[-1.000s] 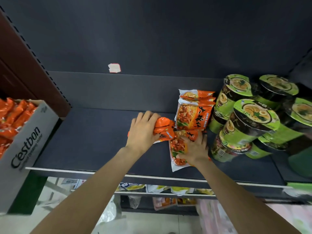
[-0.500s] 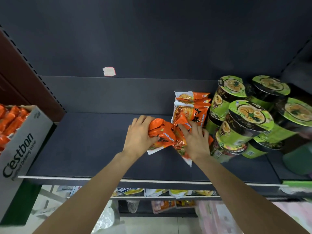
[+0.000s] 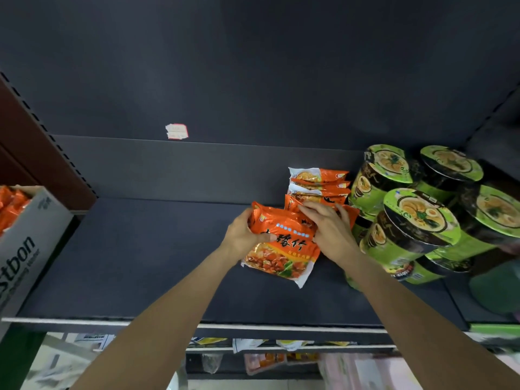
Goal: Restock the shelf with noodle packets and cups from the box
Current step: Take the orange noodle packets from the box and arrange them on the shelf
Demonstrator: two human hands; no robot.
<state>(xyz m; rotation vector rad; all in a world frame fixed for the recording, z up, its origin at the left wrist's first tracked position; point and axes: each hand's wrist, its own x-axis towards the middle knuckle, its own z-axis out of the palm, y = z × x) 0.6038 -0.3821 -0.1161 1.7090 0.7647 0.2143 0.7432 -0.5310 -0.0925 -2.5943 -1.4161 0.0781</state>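
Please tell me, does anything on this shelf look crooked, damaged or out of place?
Yes. The green noodle cups on the right lean in an untidy pile, some tipped on their sides. A torn white sticker remnant clings to the dark back panel. The orange noodle packet lies askew, but both hands are handling it.
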